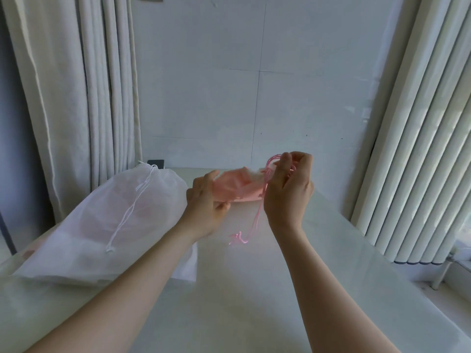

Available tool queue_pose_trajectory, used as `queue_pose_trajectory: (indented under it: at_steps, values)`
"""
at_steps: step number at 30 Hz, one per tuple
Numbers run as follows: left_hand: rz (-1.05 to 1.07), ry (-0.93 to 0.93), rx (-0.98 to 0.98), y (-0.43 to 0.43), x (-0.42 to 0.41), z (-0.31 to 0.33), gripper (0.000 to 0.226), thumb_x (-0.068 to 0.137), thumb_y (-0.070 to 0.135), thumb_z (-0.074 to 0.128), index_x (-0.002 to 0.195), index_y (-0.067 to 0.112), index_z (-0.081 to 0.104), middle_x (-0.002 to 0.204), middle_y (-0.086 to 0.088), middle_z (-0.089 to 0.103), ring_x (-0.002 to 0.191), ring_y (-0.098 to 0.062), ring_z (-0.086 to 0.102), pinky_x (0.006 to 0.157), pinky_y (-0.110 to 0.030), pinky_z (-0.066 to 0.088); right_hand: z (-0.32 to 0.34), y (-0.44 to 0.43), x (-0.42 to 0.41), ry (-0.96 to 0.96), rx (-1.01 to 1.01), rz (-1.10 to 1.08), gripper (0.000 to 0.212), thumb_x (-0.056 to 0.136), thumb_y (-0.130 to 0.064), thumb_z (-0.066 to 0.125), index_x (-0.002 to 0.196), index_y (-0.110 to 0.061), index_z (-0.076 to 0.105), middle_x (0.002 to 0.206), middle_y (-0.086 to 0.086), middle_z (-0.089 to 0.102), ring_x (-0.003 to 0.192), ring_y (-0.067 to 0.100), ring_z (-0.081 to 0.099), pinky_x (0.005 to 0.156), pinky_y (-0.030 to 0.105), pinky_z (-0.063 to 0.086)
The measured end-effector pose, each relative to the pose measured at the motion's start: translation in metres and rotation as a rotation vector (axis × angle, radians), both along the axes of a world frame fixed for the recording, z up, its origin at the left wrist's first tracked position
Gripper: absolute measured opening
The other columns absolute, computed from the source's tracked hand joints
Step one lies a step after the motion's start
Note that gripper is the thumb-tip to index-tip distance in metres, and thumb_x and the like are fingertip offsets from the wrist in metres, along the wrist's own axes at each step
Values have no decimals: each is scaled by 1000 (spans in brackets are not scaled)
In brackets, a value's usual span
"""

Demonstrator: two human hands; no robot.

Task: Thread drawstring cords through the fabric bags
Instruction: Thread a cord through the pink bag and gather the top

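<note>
L grip (204, 200) holds pink bag (237, 187); cord (258, 218) prob. pinched in R grip (288, 192).

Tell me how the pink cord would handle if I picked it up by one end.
Probably floppy: the pink cord hangs limp below the right hand and curls at its end. Likely very light, being so thin. Its sheen suggests it may slip.

Rear: white panelled wall (229, 72) w/ thin dark seams, behind a glossy white table (229, 301). Left: pale pleated curtains (76, 98), floor-length extent not visible; right: white ribbed radiator (420, 149). Lighting: soft daylight, brightest at right edge.
</note>
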State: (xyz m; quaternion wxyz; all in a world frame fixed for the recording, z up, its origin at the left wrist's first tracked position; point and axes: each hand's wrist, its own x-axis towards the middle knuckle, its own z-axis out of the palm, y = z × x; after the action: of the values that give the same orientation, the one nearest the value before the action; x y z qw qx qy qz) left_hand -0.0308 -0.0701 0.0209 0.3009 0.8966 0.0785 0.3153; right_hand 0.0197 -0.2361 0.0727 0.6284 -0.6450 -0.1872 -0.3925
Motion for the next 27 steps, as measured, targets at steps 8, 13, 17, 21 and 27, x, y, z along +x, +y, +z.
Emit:
queue_pose_trajectory:
  at_steps: [8, 13, 17, 21, 27]
  values:
    - [201, -62, 5, -50, -7, 57, 29, 105, 49, 47, 107, 27, 67, 82, 4, 61, 110, -31, 41, 87, -40, 36, 10, -36, -9, -53, -58, 127, 69, 90, -8, 37, 155, -29, 30, 155, 5, 45, 135, 21, 54, 110, 51, 44]
    - [11, -233, -194, -74, -20, 97, 35, 97, 48, 60, 70, 28, 50, 60, 14, 48, 81, -21, 43, 73, -39, 37, 19, -66, -15, 135, -53, 63, 70, 92, -1, 46, 157, -19, 30, 160, 2, 36, 150, 18, 31, 117, 26, 26]
    - [-166, -319, -385, -81, -32, 124, 44, 99, 33, 65, 64, 19, 43, 57, 13, 40, 56, -13, 36, 58, -31, 30, 24, -84, -17, 281, -26, 98, 64, 99, -21, 46, 159, -23, 24, 161, 6, 37, 148, 23, 34, 118, 33, 27]
    - [-100, -326, -435, -81, -46, 142, 38, 101, 33, 59, 68, 23, 43, 58, 12, 38, 55, -13, 34, 56, -30, 29, 27, -85, -18, 368, -48, 98, 67, 97, -37, 43, 159, -28, 19, 155, 12, 46, 143, 32, 41, 119, 50, 31]
    - [56, -204, -436, -51, -66, 138, 35, 99, 36, 53, 70, 21, 41, 65, 2, 40, 64, -22, 41, 63, -33, 32, 21, -63, -20, 576, -224, 185, 71, 99, -38, 45, 163, -27, 18, 156, 14, 46, 145, 35, 40, 120, 49, 29]
